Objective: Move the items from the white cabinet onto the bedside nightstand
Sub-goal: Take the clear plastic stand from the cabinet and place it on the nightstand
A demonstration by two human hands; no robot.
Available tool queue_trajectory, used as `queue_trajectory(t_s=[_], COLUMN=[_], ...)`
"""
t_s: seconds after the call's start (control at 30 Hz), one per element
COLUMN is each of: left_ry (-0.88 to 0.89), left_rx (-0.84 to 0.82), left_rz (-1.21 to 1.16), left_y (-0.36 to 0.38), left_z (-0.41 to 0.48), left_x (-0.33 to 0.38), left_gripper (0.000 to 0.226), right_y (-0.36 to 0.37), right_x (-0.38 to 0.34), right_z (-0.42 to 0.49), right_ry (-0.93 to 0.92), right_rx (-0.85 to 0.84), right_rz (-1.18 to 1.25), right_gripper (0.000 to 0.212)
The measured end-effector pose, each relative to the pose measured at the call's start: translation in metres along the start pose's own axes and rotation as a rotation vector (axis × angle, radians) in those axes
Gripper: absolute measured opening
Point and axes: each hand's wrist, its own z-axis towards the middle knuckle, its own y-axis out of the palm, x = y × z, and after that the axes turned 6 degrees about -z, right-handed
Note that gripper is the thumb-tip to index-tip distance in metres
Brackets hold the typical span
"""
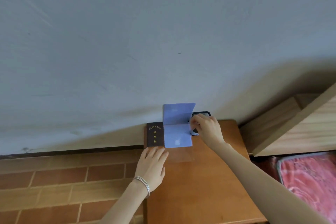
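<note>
Now left grip [151, 165] flat-open by maroon booklet [155, 134]; right grip [207, 130] tight round black-rimmed gadget [201, 114]

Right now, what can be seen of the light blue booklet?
The light blue booklet, thin and glossy, stands open in an L: lower leaf flat on the wooden nightstand, upper leaf upright against the wall. Its left edge meets the brown booklet. The right hand, gripping a dark-framed object, is at its right edge.

Bedroom corner.
Pale wall [127, 42], brick-patterned floor [54, 183]; brown surface [200, 187] against the wall, wooden bed frame [291, 129] and red blanket [312, 178] beside it.
</note>
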Motion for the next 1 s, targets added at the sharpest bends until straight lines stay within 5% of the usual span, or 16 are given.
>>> queue_trajectory(t_s=[0.17,0.3,0.4,0.57,0.67,1.0], left_ry=[0.029,0.018,0.025,0.047,0.048,0.029], left_rx=[-0.080,-0.172,-0.219,-0.211,-0.186,-0.078], left_rz=[0.039,0.084,0.143,0.198,0.191,0.157], left_y=[0.032,0.044,0.057,0.082,0.094,0.102], left_z=[0.015,0.016,0.023,0.038,0.049,0.088], left_x=[-0.006,-0.005,-0.009,-0.021,-0.028,-0.047], left_gripper=[0.060,0.059,0.060,0.064,0.064,0.061], right_y=[0.025,0.024,0.032,0.095,0.119,0.136], right_x=[0.014,0.009,-0.002,0.006,0.013,0.023], right_z=[0.008,-0.020,-0.067,-0.117,-0.117,-0.075], right_ry=[0.030,0.046,0.047,-0.135,-0.124,-0.049], right_rx=[0.076,0.171,0.262,-0.113,-0.304,-0.375], right_rz=[0.054,0.092,0.098,-0.063,-0.092,0.000], right_gripper=[0.016,0.035,0.027,0.024,0.054,0.049])
